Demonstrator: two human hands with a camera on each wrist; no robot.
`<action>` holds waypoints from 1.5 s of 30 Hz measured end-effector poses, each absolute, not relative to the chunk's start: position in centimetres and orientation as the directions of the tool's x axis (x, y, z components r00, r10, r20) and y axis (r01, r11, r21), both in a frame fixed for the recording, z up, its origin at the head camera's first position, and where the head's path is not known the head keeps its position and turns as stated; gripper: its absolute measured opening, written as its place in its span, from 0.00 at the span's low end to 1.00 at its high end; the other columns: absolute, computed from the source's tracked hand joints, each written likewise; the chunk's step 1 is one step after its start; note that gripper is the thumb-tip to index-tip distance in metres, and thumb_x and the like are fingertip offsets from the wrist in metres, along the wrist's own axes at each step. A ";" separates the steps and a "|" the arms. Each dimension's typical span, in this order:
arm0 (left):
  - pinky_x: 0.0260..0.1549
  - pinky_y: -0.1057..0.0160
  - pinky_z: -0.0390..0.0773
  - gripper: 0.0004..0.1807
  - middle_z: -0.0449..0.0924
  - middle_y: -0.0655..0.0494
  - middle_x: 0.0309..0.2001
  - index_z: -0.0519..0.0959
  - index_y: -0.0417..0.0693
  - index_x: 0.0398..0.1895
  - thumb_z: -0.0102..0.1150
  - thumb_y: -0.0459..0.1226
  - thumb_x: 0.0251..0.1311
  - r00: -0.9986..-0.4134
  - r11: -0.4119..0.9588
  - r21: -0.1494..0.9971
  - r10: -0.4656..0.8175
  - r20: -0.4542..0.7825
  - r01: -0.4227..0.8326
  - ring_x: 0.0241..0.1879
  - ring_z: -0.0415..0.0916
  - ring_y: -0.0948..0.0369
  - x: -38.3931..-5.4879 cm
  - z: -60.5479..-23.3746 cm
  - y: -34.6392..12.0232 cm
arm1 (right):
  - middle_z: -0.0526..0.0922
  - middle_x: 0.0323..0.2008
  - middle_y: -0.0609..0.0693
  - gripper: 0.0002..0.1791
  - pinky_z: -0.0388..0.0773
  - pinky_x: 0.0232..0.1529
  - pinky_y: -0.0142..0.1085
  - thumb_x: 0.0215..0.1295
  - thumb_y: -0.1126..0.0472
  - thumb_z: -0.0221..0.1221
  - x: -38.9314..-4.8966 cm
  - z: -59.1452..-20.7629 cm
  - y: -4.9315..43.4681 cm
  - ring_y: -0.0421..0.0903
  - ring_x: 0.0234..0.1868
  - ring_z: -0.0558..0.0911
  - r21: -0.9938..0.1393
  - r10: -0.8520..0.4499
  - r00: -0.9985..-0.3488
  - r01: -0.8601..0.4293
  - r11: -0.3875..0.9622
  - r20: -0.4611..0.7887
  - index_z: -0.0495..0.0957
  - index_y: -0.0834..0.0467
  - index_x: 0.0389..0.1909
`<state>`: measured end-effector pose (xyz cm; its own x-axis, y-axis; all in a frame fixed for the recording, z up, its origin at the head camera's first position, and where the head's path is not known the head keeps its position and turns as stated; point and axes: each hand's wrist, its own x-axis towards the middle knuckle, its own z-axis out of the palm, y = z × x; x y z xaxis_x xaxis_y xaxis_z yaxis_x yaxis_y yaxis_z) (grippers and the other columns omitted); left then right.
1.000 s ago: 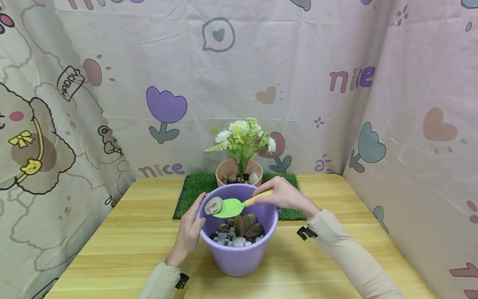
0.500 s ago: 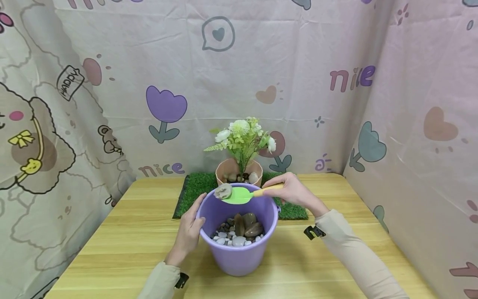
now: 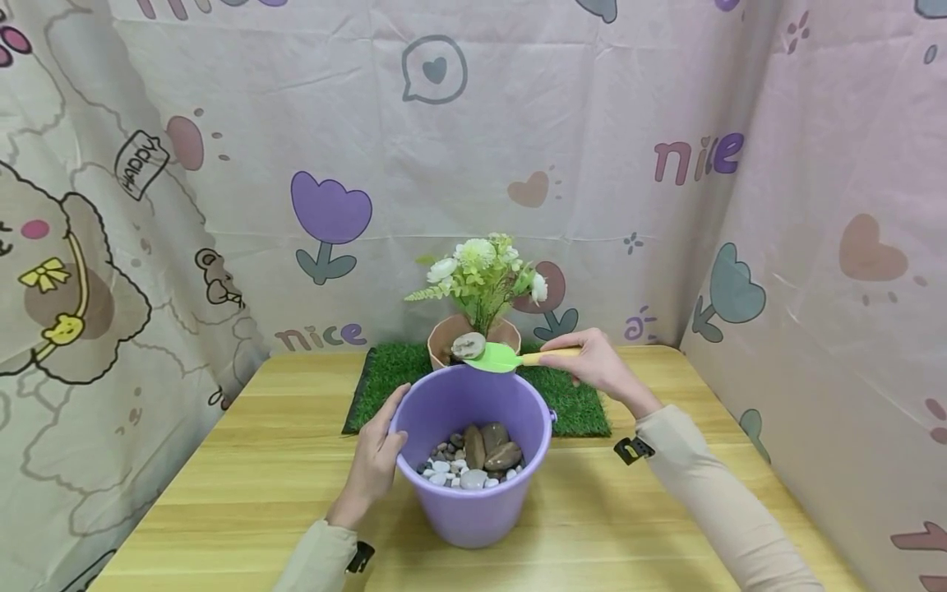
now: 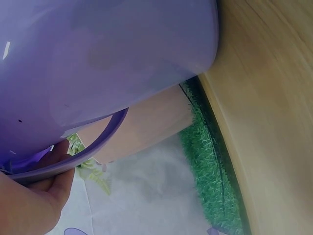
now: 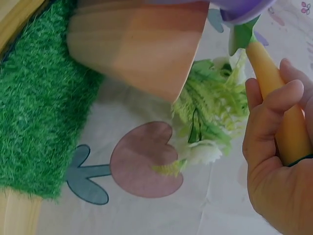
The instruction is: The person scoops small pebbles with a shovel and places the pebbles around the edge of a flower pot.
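At the left rim of a purple bucket (image 3: 473,520), my left hand (image 3: 375,456) grips the edge, its fingers curling round a purple band in the left wrist view. My right hand (image 3: 594,366) pinches the yellow handle of a small trowel (image 3: 497,358) with a green blade. One pale grey stone (image 3: 468,346) lies at the blade's tip, over the front of a peach flowerpot (image 3: 441,335). White flowers (image 3: 477,271) with green leaves rise from that pot. Inside the bucket are small pebbles (image 3: 440,467) and several larger stones (image 3: 494,448). The right wrist view shows the trowel handle (image 5: 271,73) between fingers and thumb.
Under the pot lies a green artificial grass mat (image 3: 570,403), behind the bucket. Everything stands on a wooden table (image 3: 244,493). Printed cloth (image 3: 444,148) hangs at the back and both sides. The bucket's far rim stands close in front of the pot.
My right hand has carried the trowel and its stone from over the bucket's left side backward and rightward to the pot. The left hand stays on the bucket's rim.
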<state>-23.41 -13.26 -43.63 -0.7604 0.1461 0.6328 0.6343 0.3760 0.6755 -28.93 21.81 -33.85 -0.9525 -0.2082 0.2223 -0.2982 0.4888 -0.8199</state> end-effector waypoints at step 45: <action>0.56 0.49 0.77 0.36 0.71 0.42 0.67 0.65 0.40 0.71 0.43 0.27 0.53 -0.766 0.362 0.688 0.139 0.627 0.629 0.60 0.74 0.47 -23.4 -43.7 -13.2 | 0.88 0.31 0.54 0.17 0.69 0.13 0.32 0.59 0.52 0.67 -32.3 -32.9 25.9 0.49 0.18 0.80 -0.522 -0.199 -0.907 -0.380 0.763 0.370 0.87 0.58 0.45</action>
<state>-23.41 -13.23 -43.70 -0.7662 0.1392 0.6273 0.6291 0.3617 0.6881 -32.30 25.87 -32.88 -0.9074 -0.1987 0.3704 -0.3803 0.7634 -0.5221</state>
